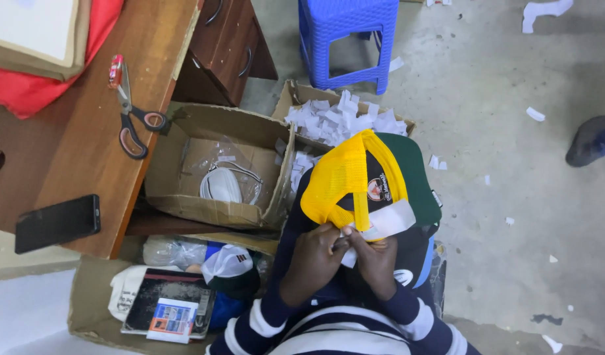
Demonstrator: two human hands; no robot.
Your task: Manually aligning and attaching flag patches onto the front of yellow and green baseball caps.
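Both hands meet at six o'clock: left hand (pixel 313 258) and right hand (pixel 376 260) pinch a white paper strip (pixel 389 222) at the mesh-backed cap (pixel 368 181), propped on the lap for reach. At twelve, a cardboard box (pixel 301 97) collects paper scraps; scissors (pixel 133 117) lie at ten.

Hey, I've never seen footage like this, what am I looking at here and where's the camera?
There is one picture, from a camera on a person's head, looking down at their own hands. The left hand and right hand together pinch a white paper strip at a yellow, green and black cap. Beyond it, a cardboard box holds white paper scraps. Left is a wooden desk with scissors and a black phone. A blue stool stands on the floor.
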